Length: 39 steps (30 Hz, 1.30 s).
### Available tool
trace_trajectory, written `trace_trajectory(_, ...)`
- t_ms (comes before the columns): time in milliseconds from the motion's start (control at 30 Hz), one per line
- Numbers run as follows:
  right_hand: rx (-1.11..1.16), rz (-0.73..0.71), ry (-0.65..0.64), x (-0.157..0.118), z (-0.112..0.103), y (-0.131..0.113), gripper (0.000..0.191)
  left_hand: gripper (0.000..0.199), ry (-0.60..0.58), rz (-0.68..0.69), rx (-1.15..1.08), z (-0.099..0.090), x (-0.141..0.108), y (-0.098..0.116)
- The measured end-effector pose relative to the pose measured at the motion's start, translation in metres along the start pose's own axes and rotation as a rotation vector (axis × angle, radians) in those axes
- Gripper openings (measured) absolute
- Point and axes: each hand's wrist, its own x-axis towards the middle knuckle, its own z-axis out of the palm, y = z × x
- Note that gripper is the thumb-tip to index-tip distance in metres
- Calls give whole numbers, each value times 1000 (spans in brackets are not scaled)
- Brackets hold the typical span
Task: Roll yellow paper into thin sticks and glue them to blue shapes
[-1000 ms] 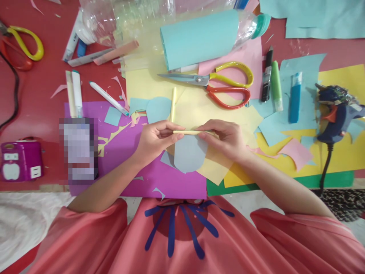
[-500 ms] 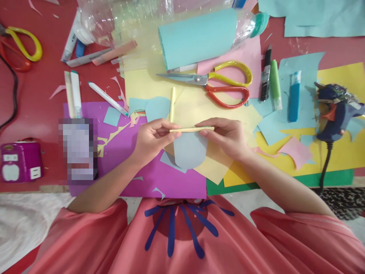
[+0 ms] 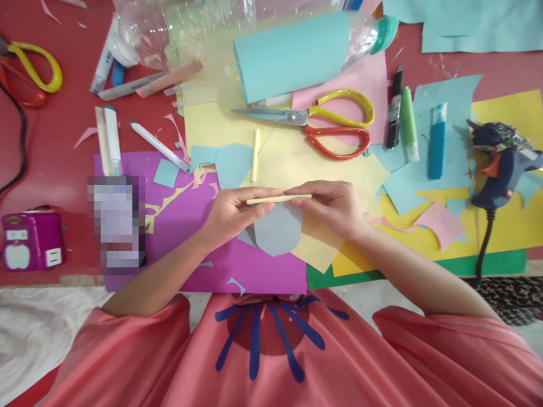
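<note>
Between my two hands lies a thin pale-yellow roll of paper point(image 3: 279, 199), held level from side to side. My left hand point(image 3: 237, 215) pinches its left part between thumb and fingers. With thumb below and fingers above, my right hand point(image 3: 331, 206) pinches the right part. Just under the roll shows a rounded light-blue paper piece point(image 3: 278, 229), its upper edge hidden behind roll and fingers. A second pale-yellow roll point(image 3: 255, 155) lies on the paper beyond my left hand. Scissors with yellow and red handles point(image 3: 303, 117) lie past my hands, blades pointing left.
A clear bottle wrapped in light-blue paper point(image 3: 292, 56) lies at the back. Several markers point(image 3: 409, 124) and a corded glue gun point(image 3: 494, 169) are at right. A phone point(image 3: 114, 223), a purple punch-like box point(image 3: 31, 240) and more scissors point(image 3: 38, 68) are at left. Paper scraps lie about.
Both hands and the yellow roll have shifted slightly left and nearer to me. My fingers have come closer together along the roll.
</note>
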Motion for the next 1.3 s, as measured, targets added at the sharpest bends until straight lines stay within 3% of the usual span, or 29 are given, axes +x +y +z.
trace_trajectory(567, 35, 65, -17, 1, 0, -1, 21, 25, -14, 18, -5, -1, 1, 1)
trace_trajectory(733, 126, 84, -25, 1, 0, 1, 33, 24, 0, 15, -17, -1, 1, -1)
trace_trajectory(1000, 71, 12, -26, 1, 0, 0, 15, 24, 3, 13, -54, 1, 2, 1)
trace_trajectory(1300, -1, -39, 17, 1, -4, 2, 14, 23, 79, -24, -174, 2, 4, 0)
